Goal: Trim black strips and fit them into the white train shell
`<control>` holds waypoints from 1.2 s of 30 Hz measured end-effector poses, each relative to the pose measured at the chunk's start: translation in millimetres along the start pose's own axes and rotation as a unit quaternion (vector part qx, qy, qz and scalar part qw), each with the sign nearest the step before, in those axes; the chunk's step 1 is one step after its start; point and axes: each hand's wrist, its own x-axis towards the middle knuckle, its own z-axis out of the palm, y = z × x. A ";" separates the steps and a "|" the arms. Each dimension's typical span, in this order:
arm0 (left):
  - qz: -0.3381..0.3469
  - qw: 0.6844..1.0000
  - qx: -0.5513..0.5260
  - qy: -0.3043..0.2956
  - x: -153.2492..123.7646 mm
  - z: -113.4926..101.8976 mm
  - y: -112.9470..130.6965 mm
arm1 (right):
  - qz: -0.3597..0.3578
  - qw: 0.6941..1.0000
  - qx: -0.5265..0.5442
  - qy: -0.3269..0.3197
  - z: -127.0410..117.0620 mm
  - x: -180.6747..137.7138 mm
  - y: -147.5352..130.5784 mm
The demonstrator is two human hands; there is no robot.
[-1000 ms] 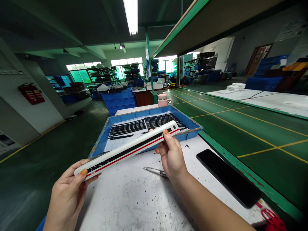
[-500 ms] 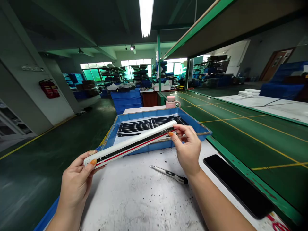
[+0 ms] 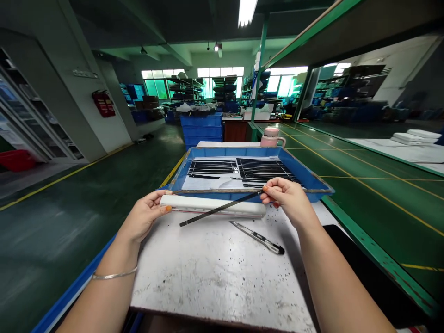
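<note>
My left hand pinches the left end of a long white model train car, which lies low over the white table with its thin red stripe along the near edge. Between thumb and fingers, my right hand grips the right end of a thin black strip. The strip slants down to the left across the front of the train car, its free end past the car's near side. A utility knife with its blade out lies on the table just in front.
Behind the train car stands a blue tray holding rows of black strips on white sheets. A pink mug is beyond it. A black phone lies by my right forearm, along the green frame edge.
My right hand has let go of the train car's right end and now holds a black strip. The car has come level, showing more of its white top. The view has turned left.
</note>
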 end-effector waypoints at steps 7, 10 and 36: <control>-0.038 0.998 0.043 -0.022 5.5 2.9 -13.3 | 0.037 0.998 0.041 0.034 -11.7 3.5 0.4; -0.048 0.995 0.080 -0.023 9.2 1.4 -21.8 | 0.053 0.995 0.066 0.043 -8.0 3.4 -0.1; 0.175 0.964 -0.202 -0.001 -26.9 17.4 2.7 | 0.207 0.965 0.163 0.001 53.1 2.7 43.7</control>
